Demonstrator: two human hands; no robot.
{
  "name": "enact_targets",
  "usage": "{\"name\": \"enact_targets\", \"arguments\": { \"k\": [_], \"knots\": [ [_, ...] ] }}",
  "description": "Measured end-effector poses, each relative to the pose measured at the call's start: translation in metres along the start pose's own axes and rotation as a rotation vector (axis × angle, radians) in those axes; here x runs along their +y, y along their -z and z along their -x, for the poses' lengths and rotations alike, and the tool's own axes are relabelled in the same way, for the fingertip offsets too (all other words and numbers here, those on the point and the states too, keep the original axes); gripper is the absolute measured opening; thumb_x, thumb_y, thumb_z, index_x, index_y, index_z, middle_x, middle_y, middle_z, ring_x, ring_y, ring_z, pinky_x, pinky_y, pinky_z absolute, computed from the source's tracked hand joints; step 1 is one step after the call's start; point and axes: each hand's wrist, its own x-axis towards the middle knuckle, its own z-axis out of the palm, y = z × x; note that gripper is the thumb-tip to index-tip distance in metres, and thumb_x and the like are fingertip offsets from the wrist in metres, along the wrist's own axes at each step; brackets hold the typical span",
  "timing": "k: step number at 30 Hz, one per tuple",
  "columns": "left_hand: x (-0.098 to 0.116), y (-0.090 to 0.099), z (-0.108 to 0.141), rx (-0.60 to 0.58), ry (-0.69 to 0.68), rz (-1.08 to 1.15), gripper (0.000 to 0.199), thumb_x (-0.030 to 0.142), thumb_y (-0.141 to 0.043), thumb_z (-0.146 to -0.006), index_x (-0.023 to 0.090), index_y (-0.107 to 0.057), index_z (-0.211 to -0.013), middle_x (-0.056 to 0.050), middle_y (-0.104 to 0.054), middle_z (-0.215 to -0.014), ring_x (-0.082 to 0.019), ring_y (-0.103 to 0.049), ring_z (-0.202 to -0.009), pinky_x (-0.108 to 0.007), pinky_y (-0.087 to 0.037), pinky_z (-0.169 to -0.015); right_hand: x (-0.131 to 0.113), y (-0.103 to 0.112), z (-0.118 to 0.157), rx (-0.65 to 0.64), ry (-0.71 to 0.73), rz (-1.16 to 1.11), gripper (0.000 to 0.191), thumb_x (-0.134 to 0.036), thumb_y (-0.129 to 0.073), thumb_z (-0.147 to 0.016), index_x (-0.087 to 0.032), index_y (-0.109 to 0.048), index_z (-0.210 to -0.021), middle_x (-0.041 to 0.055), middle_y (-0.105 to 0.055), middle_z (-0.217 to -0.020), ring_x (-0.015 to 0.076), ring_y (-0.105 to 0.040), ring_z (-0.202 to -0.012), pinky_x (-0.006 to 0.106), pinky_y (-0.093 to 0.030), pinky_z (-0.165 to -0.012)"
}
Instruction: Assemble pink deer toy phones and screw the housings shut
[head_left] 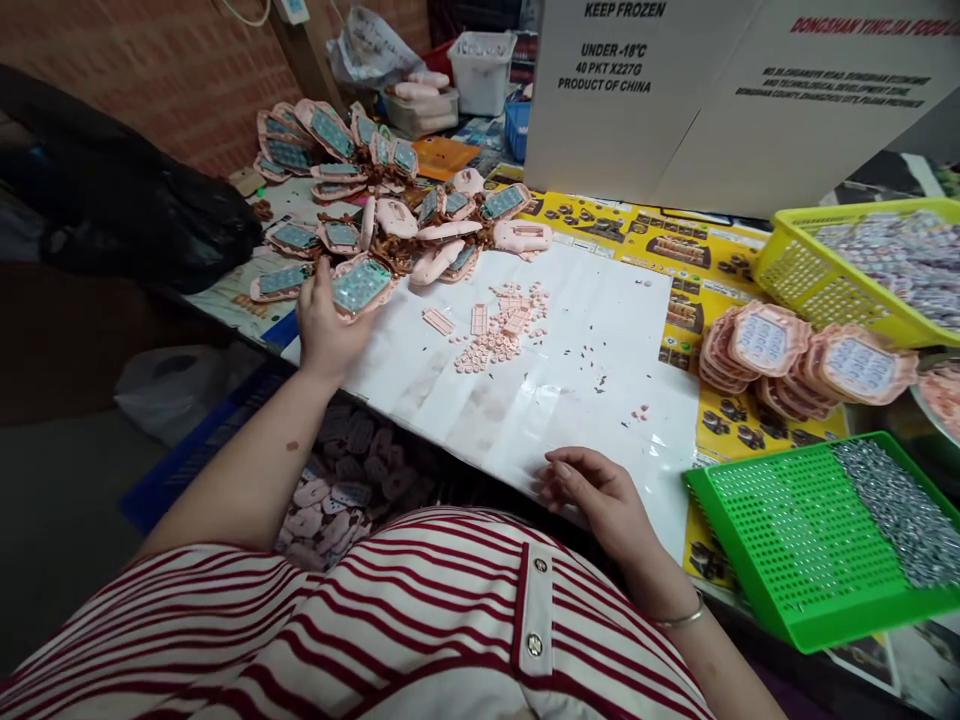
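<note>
My left hand (330, 325) is closed on the edge of a pink plastic casing with a greenish circuit board (361, 286), at the near side of a heap of similar casings (450, 230). Brown wires run among the heaped pieces. My right hand (604, 500) rests at the front edge of the white work surface (480, 420), its fingers loosely curled and apart, with nothing visible in them. Between the hands and farther back lies a small pile of pink buttons and little rectangular pink parts (499, 335).
To the right are stacked pink casings (772, 345), a green tray (795, 540) of small metal screws and a yellow basket (825, 265) of small parts. A large carton (712, 110) stands behind. A blue crate (202, 440) with more casings sits below the table edge.
</note>
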Motion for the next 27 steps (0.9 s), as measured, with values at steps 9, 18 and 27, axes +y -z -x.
{"name": "enact_targets", "arguments": {
  "k": [9, 18, 27],
  "knots": [
    [0.1, -0.014, 0.141, -0.19, -0.354, 0.443, 0.101, 0.04, -0.084, -0.079, 0.018, -0.03, -0.162, -0.02, -0.059, -0.139, -0.032, -0.057, -0.133, -0.047, -0.043, -0.116, -0.012, -0.025, -0.027, 0.046, 0.121, -0.247, 0.055, -0.044, -0.091, -0.067, -0.026, -0.065, -0.112, 0.0003, -0.074, -0.094, 0.0139, -0.072, -0.077, 0.029, -0.061, -0.069],
    [0.151, -0.003, 0.138, -1.148, 0.625, 1.294, 0.081, 0.073, -0.059, -0.087, 0.023, -0.051, -0.15, -0.018, -0.065, -0.137, -0.035, -0.068, -0.119, -0.046, -0.061, -0.088, -0.025, -0.002, -0.023, -0.046, 0.283, -0.277, 0.036, -0.036, -0.092, -0.066, -0.019, -0.071, -0.091, -0.0017, -0.071, -0.086, 0.0108, -0.065, -0.075, 0.026, -0.057, -0.069],
    [0.172, -0.016, 0.126, -1.507, 0.943, 1.623, 0.056, 0.057, -0.044, -0.101, 0.014, -0.068, -0.127, -0.018, -0.077, -0.108, -0.029, -0.077, -0.077, -0.037, -0.064, -0.059, -0.053, 0.007, -0.026, -0.02, 0.289, -0.102, 0.043, -0.032, -0.094, -0.062, -0.022, -0.071, -0.098, -0.0018, -0.071, -0.092, 0.0122, -0.065, -0.084, 0.027, -0.054, -0.077]
  ]
}}
